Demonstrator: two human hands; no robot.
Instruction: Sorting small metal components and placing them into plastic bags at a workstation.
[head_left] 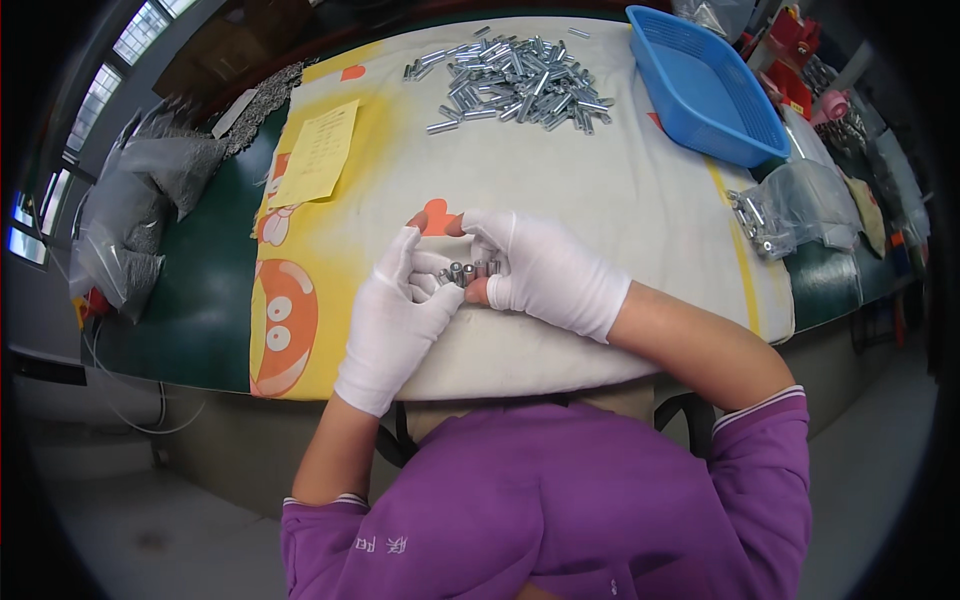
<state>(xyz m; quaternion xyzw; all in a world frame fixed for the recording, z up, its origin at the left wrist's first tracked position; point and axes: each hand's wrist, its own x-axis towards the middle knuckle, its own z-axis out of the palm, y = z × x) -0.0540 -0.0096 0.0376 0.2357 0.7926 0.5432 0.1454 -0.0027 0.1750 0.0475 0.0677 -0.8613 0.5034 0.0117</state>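
Note:
Both my hands wear white gloves with some fingertips bare, and they meet over the near middle of the cloth. Between them lies a short row of small shiny metal tubes [468, 271], side by side with their round ends showing. My left hand [398, 302] curls around the left end of the row, its thumb against the tubes. From the right, my right hand [545, 268] grips the row, with the thumb below and fingers above. Further off, a loose pile of the same metal tubes [525, 85] lies on the cloth.
A printed yellow and white cloth [600, 190] covers the green table [205, 290]. A yellow paper sheet [318, 155] lies at the left. A blue plastic basket [705, 85] stands back right, near a clear bag [805, 205] with metal tubes. Filled plastic bags [150, 190] sit far left.

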